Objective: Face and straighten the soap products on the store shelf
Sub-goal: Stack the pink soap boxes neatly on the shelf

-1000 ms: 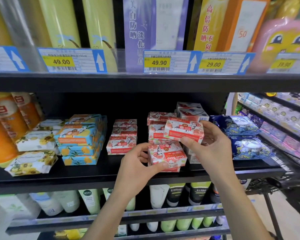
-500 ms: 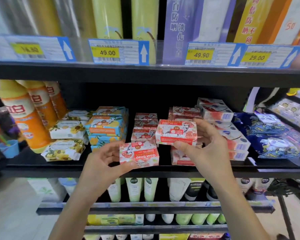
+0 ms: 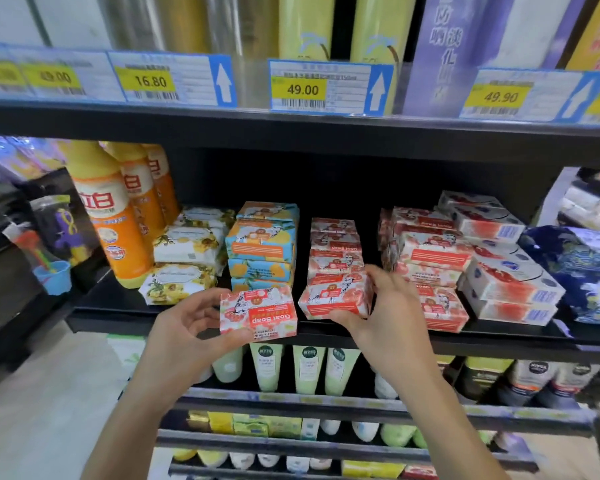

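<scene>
The left hand (image 3: 184,327) pinches a red-and-white Goat Soap box (image 3: 258,315), label upside down, just left of the red soap stack (image 3: 335,249). The right hand (image 3: 387,313) grips a second box (image 3: 335,301) at the stack's foot. That box's underside is hidden, so it is perhaps resting there.

Black shelf (image 3: 187,315) — soap boxes (image 3: 336,251), bottles (image 3: 108,216)

Orange bottles (image 3: 118,230) stand upright above and to the left of the left hand (image 3: 187,323). A blue cup (image 3: 54,275) sits further left. Price labels (image 3: 302,88) line the upper shelf (image 3: 291,129) edge, high above the right hand (image 3: 385,306). Yellow tubes (image 3: 305,26) and a purple carton (image 3: 447,46) stand behind the labels. Pale green tubes (image 3: 267,368) stand directly below the left hand, on the lower shelf (image 3: 291,400).
</scene>
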A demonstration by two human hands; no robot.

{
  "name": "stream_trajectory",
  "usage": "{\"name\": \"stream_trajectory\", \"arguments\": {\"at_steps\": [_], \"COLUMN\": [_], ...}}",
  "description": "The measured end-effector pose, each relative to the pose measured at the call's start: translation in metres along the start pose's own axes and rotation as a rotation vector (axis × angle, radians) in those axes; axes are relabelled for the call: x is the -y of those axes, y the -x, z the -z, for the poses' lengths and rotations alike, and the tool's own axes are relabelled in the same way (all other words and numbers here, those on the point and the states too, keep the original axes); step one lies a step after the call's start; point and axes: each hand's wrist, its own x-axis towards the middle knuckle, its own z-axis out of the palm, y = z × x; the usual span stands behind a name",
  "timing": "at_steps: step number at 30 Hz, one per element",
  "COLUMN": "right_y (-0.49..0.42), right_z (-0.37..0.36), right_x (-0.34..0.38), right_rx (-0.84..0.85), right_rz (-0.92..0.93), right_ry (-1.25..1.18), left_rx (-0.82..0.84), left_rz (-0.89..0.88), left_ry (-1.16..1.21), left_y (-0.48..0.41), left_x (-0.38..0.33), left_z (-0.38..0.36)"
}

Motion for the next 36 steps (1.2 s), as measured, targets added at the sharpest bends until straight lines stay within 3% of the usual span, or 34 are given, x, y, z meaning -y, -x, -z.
{"name": "stream_trajectory", "arguments": {"at_steps": [7,19,22,24,29,36], "right_y": [-0.008,-0.006,0.000,0.005,0.010,0.009], "right_z": [-0.009,-0.020,-0.015,-0.007,0.004,0.000], "right_x": [0.001,-0.002,0.000,0.001,0.010,0.018], "right_rx": [0.111,0.095,0.038,0.041,0.274,0.262], "right_rz": [-0.038,-0.007,0.072,0.166,0.183,0.153], "right_ry": [0.044,0.044,0.065,0.005,-0.257,-0.340], "left_rx": [0.004,0.042,0.067,0.084,0.094,0.093], "left_rz": [0.003,0.005,0.001,-0.003,-0.050,-0.098], "left_ry": [0.049,0.074,0.068,0.059,0.017,0.032], "left_y": [-0.006,-0.010,-0.010,-0.010,-0.011,-0.008], "left_x": [0.003,0.004,0.003,0.001,-0.005,-0.014], "left_z": [-0.001,-0.007,-0.010,-0.012,-0.016,-0.014]}}
